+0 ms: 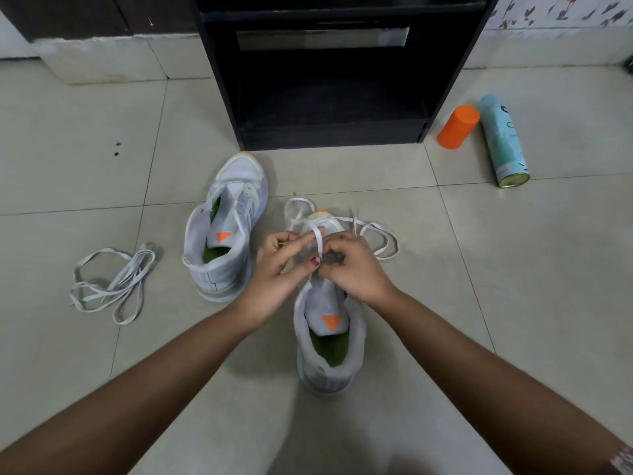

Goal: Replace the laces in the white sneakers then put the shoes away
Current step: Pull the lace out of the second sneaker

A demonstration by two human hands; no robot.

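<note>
Got the near sneaker [330,354] sitting mid-floor, heel toward the near edge, most likely to put the eyelets right under both hands. Pinching the lace [318,240] with the right hand [356,269], grip pressed tight on the strand just above the tongue. Same deal with the left hand [279,265], grip curled in and nipping the lace on its side, probably to hold tension while feeding an eyelet. Got the slack looped out past the toe, out of the way. Got the other sneaker [226,234] just beside it, toward the left, toe pointing at the black cabinet [329,97] by the far edge, handy for stashing both later. Also seeing a loose lace [109,286] further toward the left edge, well apart, plus an orange can [459,126] and a spray can [503,142] side by side toward the far right, seemingly touching. Can't make out which eyelet is in play, hidden under the fingers. Can't tell how far laced the other sneaker is either. No view of the cabinet top, cut off at the frame.
</note>
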